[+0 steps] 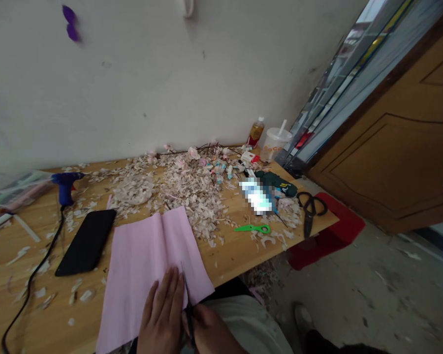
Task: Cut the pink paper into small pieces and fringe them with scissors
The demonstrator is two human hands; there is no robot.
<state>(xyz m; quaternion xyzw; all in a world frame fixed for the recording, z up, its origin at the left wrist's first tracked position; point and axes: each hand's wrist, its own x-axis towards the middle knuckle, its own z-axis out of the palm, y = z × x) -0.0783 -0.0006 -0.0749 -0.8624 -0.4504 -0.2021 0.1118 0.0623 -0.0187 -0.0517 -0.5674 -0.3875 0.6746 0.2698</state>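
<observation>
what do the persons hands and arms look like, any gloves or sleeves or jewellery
Both hands are bare, with no gloves. The left hand shows no ring, and no sleeve or watch appears before the picture's bottom edge. The right hand is partly cut off by that edge; no band, ring or sleeve shows on the visible part.

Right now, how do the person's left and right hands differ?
The left hand lies flat and open on the pink paper. The right hand is closed around a thin dark tool at the paper's near edge. The left hand's fingers show fully, while the right hand's are hidden. Both are bare and nearly touching.
</observation>
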